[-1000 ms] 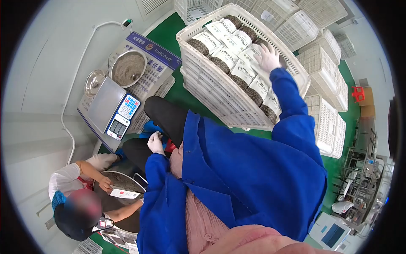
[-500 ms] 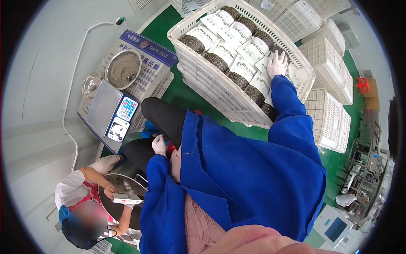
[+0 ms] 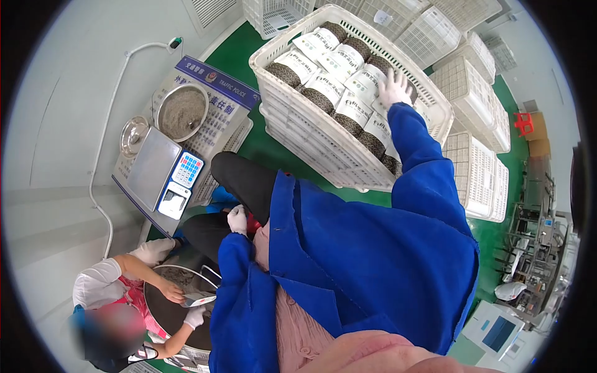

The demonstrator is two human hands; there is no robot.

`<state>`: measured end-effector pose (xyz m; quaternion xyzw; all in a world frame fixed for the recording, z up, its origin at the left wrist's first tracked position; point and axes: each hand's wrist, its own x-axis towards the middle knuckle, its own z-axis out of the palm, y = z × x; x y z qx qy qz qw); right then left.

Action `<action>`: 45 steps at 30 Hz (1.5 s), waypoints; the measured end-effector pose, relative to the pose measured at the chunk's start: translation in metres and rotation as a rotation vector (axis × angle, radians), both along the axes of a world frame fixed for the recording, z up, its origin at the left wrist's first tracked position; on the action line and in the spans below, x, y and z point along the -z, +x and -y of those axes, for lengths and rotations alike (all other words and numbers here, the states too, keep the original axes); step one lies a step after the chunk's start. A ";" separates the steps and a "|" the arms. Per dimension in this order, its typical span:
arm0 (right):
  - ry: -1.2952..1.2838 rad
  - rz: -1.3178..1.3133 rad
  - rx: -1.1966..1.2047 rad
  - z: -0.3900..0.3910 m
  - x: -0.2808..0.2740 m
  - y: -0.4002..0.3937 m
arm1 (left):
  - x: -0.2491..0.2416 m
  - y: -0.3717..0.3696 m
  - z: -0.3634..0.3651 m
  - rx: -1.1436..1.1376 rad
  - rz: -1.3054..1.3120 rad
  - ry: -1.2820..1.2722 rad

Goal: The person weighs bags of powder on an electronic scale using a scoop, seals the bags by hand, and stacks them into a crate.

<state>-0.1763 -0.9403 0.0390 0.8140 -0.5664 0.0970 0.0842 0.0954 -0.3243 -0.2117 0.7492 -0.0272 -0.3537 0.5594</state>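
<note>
My right hand [image 3: 396, 90], in a white glove, lies with fingers spread over the packed pouches near the right end of a white plastic crate [image 3: 277, 90]. The filled pouches [image 3: 352, 110] have white fronts with dark lettering and dark patterned ends, and lie in rows. None is gripped in that hand. Down by my lap, my gloved left hand [image 3: 237, 220] is curled closed beside my dark trouser leg, with nothing visible in it.
To the left, a digital scale [image 3: 152, 168] and a steel bowl of greyish powder [image 3: 182, 112] stand on a printed board [image 3: 217, 81]. A co-worker [image 3: 112, 292] holds a pouch [image 3: 200, 301] over a large metal pot [image 3: 163, 311]. Stacked crates [image 3: 469, 93] line the right.
My right hand has shifted slightly left and up over the pouches, its fingers more spread. My left hand stays by my lap. The co-worker's pouch has tilted and moved slightly right and down.
</note>
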 end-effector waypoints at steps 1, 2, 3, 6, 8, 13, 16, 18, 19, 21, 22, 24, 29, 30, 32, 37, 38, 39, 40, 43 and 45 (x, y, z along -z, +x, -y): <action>0.005 0.020 -0.026 -0.001 0.000 0.016 | -0.010 -0.002 0.001 0.027 -0.001 0.058; 0.013 0.038 -0.052 -0.001 0.001 0.031 | -0.007 -0.001 0.000 0.010 -0.015 0.027; 0.011 0.019 -0.070 -0.001 0.004 0.043 | -0.001 -0.002 -0.001 -0.008 -0.029 -0.005; -0.018 -0.005 -0.118 0.003 0.021 0.065 | -0.003 -0.003 0.000 -0.051 -0.053 -0.032; 0.017 0.025 -0.051 0.008 0.039 0.061 | -0.005 -0.005 -0.003 -0.068 -0.070 -0.035; 0.040 -0.049 -0.050 0.014 0.042 0.055 | -0.008 -0.007 -0.002 -0.072 -0.059 -0.011; -0.020 -0.036 -0.085 0.007 0.015 0.071 | -0.003 0.000 -0.003 0.006 -0.080 0.049; -0.072 0.009 -0.155 0.001 0.011 0.086 | 0.005 -0.002 0.000 0.023 0.014 0.091; -0.084 0.034 -0.202 -0.001 0.012 0.096 | 0.010 -0.001 -0.001 0.031 0.063 0.112; -0.099 0.069 -0.283 0.001 0.014 0.116 | 0.018 0.001 -0.002 0.066 0.042 0.153; -0.101 0.066 -0.288 0.003 0.014 0.127 | 0.022 0.003 -0.003 0.079 0.031 0.173; -0.102 0.061 -0.304 0.008 0.016 0.148 | 0.023 0.000 -0.004 0.033 0.022 0.145; -0.032 0.046 -0.312 0.036 0.060 0.144 | 0.026 -0.003 -0.013 -0.056 -0.014 0.074; 0.000 0.024 -0.292 0.032 0.052 0.152 | 0.015 -0.005 -0.008 -0.075 -0.012 0.033; 0.062 -0.032 -0.241 0.028 0.028 0.160 | -0.001 -0.009 -0.009 -0.038 0.018 0.088; -0.071 0.044 -0.380 0.005 0.016 0.186 | 0.003 -0.006 -0.002 -0.010 0.017 0.088; -0.022 0.026 -0.379 0.004 0.016 0.193 | 0.002 -0.005 -0.001 0.012 0.055 0.139; 0.028 0.008 -0.379 0.001 0.017 0.199 | 0.001 -0.005 0.000 0.033 0.094 0.190; 0.076 -0.011 -0.379 -0.001 0.017 0.203 | 0.001 -0.005 0.001 0.054 0.131 0.241; 0.220 -0.023 -0.409 0.013 0.027 0.205 | 0.002 -0.004 0.002 0.033 0.107 0.164; 0.243 -0.008 -0.396 0.009 0.016 0.209 | 0.011 -0.007 -0.005 0.017 0.099 0.136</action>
